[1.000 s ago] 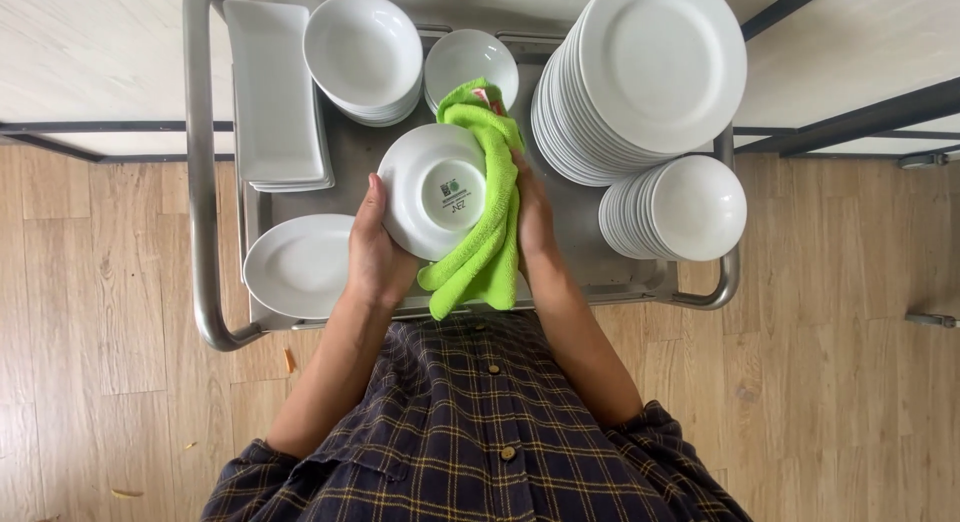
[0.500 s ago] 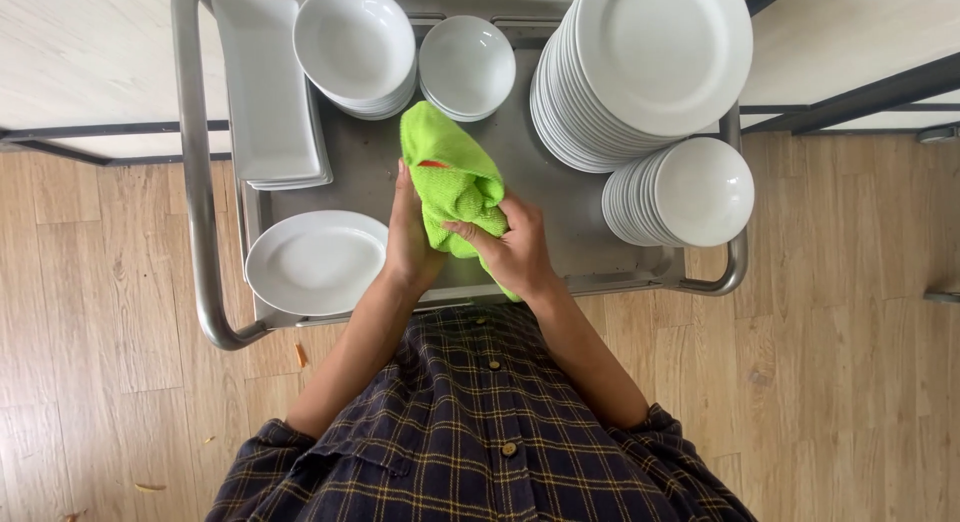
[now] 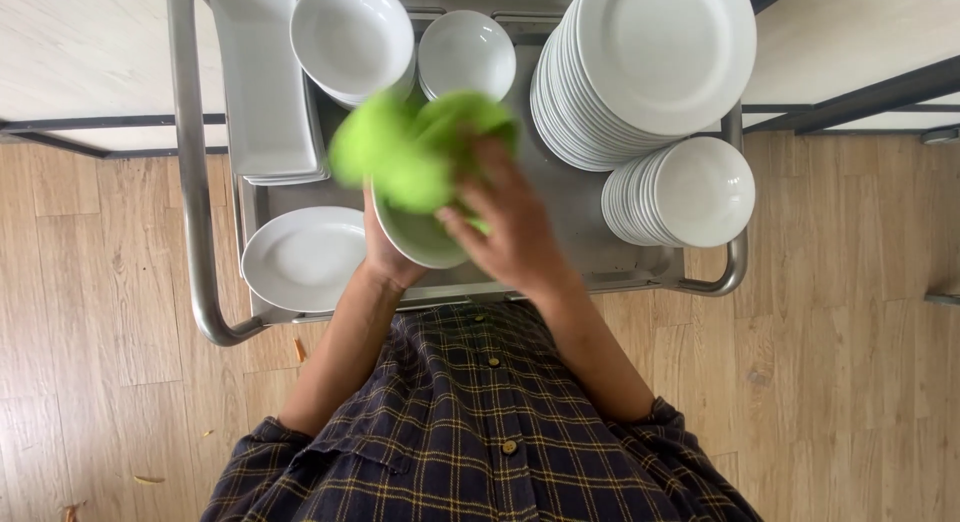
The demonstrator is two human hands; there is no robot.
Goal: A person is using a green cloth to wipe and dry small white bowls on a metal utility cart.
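Cloth (image 3: 415, 152) now bunched higher at 12 o'clock, my right hand (image 3: 510, 222) gripping it, my left hand (image 3: 385, 252) cupping bowl (image 3: 425, 240), cart (image 3: 190, 182) below.

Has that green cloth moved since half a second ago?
Yes. The green cloth has shifted up, away from the person, toward the two bowls at the cart's far end, with the right hand following.
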